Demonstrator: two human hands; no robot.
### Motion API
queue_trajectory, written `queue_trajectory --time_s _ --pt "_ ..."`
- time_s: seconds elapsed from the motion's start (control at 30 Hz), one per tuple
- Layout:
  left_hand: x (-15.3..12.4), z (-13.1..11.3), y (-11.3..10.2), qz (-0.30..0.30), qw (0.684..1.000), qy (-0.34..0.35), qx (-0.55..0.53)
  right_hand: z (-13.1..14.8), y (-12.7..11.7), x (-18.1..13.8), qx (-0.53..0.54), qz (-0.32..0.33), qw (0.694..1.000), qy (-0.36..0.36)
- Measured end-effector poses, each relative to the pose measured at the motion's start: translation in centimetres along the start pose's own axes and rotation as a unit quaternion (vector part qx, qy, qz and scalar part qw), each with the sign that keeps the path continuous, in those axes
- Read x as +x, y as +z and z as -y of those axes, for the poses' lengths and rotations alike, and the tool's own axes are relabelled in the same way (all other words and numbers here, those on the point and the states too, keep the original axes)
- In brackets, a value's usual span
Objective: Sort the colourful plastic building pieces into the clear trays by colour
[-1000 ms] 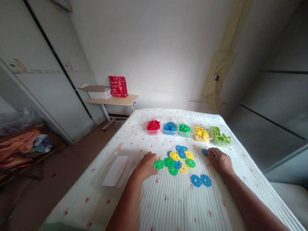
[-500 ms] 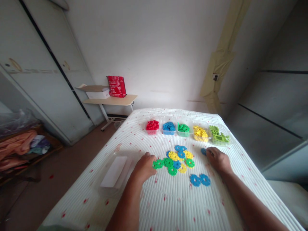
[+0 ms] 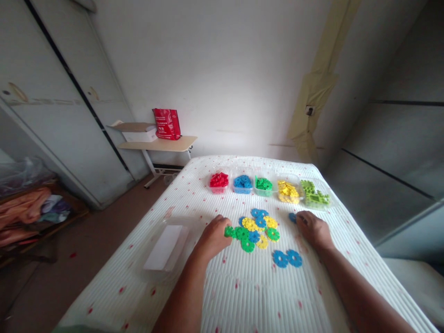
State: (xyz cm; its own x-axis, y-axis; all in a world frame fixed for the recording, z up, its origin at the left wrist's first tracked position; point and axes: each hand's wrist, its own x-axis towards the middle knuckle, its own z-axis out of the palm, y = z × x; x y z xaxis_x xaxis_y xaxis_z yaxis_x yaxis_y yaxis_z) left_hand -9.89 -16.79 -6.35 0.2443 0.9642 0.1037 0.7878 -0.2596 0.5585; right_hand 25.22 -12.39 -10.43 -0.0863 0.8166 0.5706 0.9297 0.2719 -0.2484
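Observation:
A loose pile of green, yellow and blue plastic discs lies on the white bed cover. My left hand rests at the pile's left edge, fingers curled over a green disc. My right hand lies to the right of the pile, fingertips closed on a single blue disc. Two joined blue discs sit nearer to me, between my forearms. At the far edge stands a row of clear tubs: red pieces, blue, green, yellow, light green.
A clear lid with a white label lies on the bed left of my left arm. Beyond the bed, a small side table carries a red bag and a box. Wardrobe doors stand at left, clothes on a low shelf.
My left hand has slid a little to the right, closing over the green disc at the pile's edge. The right hand stays on the blue disc.

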Motion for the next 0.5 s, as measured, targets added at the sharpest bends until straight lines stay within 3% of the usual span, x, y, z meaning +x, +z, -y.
queue_trajectory --time_s 0.1,0.3,0.5 --pt "0.0 -0.6 0.6 0.041 0.999 -0.007 0.032 0.0 0.0 0.0 0.001 -0.002 1.000 0.001" --pt "0.3 -0.7 1.0 0.024 0.998 -0.033 0.037 0.2 -0.1 0.0 0.003 -0.004 1.000 -0.004" --pt "0.8 -1.4 2.1 -0.022 0.998 0.046 -0.034 0.1 0.0 0.0 -0.004 -0.002 1.000 -0.005"
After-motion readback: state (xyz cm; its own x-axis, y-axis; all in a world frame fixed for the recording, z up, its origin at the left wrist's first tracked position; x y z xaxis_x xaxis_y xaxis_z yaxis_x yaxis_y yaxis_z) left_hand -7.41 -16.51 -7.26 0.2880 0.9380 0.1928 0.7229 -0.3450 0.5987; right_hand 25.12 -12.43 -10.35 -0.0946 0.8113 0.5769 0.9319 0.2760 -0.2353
